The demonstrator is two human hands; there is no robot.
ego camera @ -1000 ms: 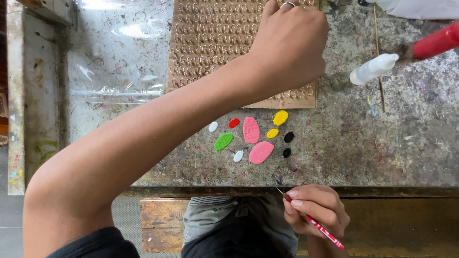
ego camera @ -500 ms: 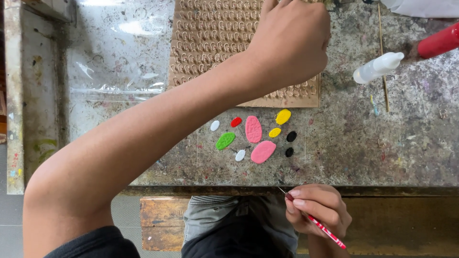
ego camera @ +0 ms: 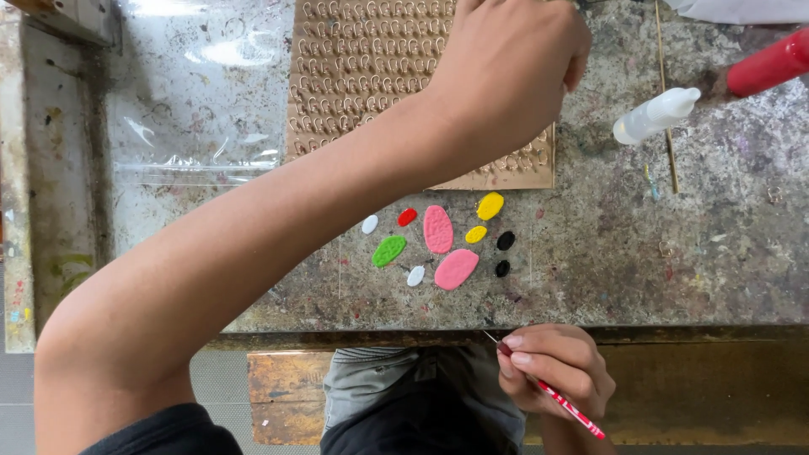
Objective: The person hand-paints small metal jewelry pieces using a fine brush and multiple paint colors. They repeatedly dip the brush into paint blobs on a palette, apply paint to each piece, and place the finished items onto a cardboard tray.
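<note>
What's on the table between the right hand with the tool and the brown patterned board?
In the head view, small coloured oval pieces lie on the stained table between the right hand and the board: pink, green, yellow, red, white and black.

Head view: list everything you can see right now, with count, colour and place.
Board of small hooks: one, tan, top centre of bench.
Oval blobs: two pink, two yellow, two white, two black, one green, one red, below the board.
Clear plastic sheet: one, left of board.
Squeeze bottle: one, white, upper right.
Red cylinder: one, top right edge.
Thin stick: one, wooden, by the bottle.
Bench: one, stained grey.
Left hand: over the board's right part.
Right hand: near bench edge, holding a red pointed tool.
</note>
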